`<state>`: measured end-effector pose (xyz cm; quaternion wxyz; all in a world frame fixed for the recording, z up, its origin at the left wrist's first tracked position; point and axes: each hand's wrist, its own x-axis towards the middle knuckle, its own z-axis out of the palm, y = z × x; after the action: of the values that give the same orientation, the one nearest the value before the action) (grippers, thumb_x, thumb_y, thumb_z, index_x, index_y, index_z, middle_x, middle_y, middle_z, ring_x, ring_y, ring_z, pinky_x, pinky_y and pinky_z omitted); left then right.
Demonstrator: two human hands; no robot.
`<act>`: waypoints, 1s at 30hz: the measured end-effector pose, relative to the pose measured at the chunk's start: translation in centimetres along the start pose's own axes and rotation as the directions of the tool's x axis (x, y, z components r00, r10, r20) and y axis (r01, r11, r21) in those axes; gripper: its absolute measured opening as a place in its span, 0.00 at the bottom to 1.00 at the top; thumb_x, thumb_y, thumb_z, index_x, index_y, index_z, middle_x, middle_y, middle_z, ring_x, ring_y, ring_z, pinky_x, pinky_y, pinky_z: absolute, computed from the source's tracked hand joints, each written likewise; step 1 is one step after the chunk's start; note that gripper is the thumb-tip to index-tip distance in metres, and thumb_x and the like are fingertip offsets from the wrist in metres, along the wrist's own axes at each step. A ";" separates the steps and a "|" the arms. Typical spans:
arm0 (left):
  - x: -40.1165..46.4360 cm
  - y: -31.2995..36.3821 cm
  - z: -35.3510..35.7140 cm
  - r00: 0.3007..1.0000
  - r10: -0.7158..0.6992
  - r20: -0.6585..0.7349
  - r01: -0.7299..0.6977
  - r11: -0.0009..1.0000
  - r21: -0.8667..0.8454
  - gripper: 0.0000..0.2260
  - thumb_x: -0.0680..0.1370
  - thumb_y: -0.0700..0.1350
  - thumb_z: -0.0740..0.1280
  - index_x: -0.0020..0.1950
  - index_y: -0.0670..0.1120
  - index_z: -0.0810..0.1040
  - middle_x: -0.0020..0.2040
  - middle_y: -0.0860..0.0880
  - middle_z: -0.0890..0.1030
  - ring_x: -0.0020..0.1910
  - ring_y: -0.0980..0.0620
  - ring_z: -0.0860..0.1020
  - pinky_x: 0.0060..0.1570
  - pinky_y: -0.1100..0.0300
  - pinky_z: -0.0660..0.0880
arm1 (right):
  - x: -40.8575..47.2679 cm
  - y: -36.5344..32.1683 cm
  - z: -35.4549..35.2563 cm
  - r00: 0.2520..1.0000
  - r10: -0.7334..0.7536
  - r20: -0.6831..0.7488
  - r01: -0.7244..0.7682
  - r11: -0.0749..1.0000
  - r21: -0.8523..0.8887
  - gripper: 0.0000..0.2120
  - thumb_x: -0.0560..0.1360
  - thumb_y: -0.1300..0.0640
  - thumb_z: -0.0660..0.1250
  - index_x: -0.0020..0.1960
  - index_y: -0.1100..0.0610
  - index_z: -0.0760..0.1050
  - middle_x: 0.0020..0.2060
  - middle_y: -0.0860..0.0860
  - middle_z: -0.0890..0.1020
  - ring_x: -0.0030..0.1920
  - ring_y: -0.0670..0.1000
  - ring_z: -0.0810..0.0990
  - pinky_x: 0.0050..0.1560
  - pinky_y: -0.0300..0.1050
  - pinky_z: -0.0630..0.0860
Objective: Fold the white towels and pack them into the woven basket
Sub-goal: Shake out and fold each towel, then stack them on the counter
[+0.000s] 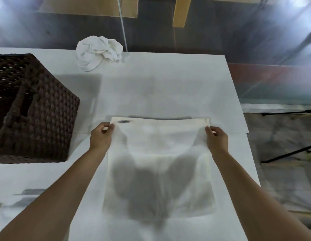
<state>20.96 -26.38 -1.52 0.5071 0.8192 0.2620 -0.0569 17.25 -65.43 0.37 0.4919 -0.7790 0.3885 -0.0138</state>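
Observation:
A white towel (160,148) lies spread on the white table in front of me, its far edge lifted a little off the surface. My left hand (100,135) pinches the far left corner, beside a small blue label. My right hand (216,136) pinches the far right corner. A second white towel (99,51) sits crumpled at the table's far edge. The dark brown woven basket (47,119) stands at the left, its opening facing up and its inside mostly out of sight.
The white table (168,87) ends at the right, where the floor drops away with black stand legs (290,153) on it. Another white cloth (8,214) lies at the near left. A thin pole (122,25) rises behind the crumpled towel.

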 end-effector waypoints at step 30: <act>-29.2 -15.4 -5.2 0.980 -0.201 0.008 0.177 0.882 0.437 0.09 0.81 0.48 0.67 0.45 0.44 0.79 0.39 0.50 0.80 0.36 0.52 0.75 0.37 0.56 0.67 | -22.7 22.8 -12.2 0.961 0.244 0.126 -0.208 0.946 -0.247 0.09 0.80 0.49 0.66 0.49 0.55 0.77 0.39 0.53 0.83 0.43 0.55 0.81 0.43 0.50 0.77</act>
<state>-12.45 -27.42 -0.89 0.3108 0.8801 0.3077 -0.1846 -17.00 -65.52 -2.84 0.4249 -0.7798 0.4349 0.1490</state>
